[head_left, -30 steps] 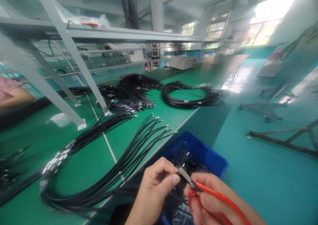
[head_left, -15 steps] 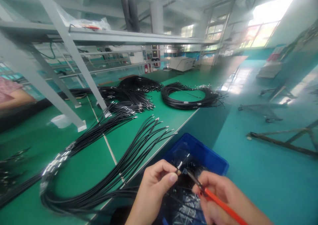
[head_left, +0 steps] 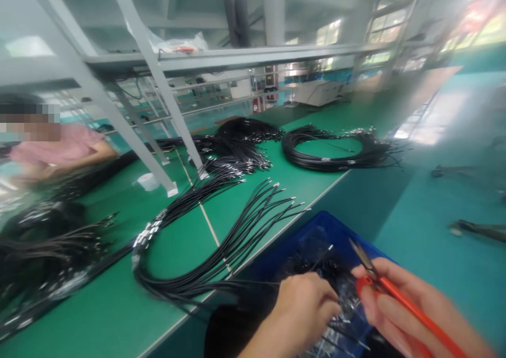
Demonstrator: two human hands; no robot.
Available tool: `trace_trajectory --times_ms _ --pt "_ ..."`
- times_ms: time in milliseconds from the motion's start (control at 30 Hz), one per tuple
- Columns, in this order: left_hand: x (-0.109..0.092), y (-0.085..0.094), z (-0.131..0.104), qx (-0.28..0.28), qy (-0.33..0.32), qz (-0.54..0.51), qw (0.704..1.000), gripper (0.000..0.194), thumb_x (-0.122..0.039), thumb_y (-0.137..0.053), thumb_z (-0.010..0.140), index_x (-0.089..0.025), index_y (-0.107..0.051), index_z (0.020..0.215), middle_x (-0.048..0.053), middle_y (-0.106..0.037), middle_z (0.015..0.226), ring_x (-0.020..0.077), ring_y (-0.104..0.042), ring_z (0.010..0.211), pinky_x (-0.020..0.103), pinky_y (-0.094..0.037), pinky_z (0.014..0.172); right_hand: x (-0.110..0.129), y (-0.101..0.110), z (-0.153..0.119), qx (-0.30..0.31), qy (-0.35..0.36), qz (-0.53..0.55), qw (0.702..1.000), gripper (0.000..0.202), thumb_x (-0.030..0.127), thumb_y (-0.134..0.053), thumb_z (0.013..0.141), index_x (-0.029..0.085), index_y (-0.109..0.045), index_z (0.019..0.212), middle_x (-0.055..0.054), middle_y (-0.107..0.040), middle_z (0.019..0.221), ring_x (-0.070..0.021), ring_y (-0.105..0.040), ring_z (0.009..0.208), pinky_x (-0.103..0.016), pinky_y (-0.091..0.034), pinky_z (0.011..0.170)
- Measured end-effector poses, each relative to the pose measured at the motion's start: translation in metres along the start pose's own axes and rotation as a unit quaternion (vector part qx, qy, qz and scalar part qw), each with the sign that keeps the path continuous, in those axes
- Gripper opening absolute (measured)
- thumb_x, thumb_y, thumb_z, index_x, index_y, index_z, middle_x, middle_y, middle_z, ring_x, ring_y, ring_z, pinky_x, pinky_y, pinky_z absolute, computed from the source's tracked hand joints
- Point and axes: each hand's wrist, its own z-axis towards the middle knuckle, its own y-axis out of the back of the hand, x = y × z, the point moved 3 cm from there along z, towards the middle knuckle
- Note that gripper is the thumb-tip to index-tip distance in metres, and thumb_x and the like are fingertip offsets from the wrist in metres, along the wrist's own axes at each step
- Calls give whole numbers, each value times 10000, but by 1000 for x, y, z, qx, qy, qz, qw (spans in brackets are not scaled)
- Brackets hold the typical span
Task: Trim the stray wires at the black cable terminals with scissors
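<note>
One pair of scissors [head_left: 375, 274], red handles [head_left: 419, 313], grey blades [head_left: 363, 257]; pointed.

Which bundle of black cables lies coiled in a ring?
The far-right bundle on the green table; the near bundle only bends in an open U.

One head-worn view — forward and down over the green tabletop [head_left: 182, 250], blue bin [head_left: 340, 232] close below.

Glossy blue plastic bin [head_left: 377, 248], matt black cables [head_left: 253, 226], seemingly metal tips [head_left: 276, 185]
</note>
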Motion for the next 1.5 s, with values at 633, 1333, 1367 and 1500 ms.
trace_trajectory --times_ms 633,1333,1367,1500 --pt "57 88 3 -139 159 273 938 115 -175 -555 768 -216 -492 682 -9 -535 639 205 -539 643 283 -327 564 -34 -14 66 -62 159 -326 930 153 238 -689 641 262 -622 776 12 -663 631 -204 -581 564 -305 -402 570" --pt "-57 37 -5 -113 -124 37 985 107 -169 -570 816 -215 -660 850 20 -640 761 168 -566 694 252 -421 630 5 -23 9 -111 175 30 978 417 332 -739 673 214 -496 991 8 -629 752 -121 -559 533 -227 -464 461" --pt "-54 37 -5 -104 -100 9 989 102 -167 -573 809 -212 -661 832 14 -639 747 157 -562 661 241 -417 604 5 -27 6 -109 172 51 978 409 311 -741 674 213 -503 992 -1 -642 768 -126 -577 560 -230 -476 489" --pt "-46 34 -4 -54 -14 -117 992 48 -190 -610 772 -173 -644 742 15 -638 695 148 -563 627 223 -417 576 7 -37 3 -102 176 91 975 382 261 -740 686 227 -510 989 5 -667 780 -121 -594 613 -228 -493 566"
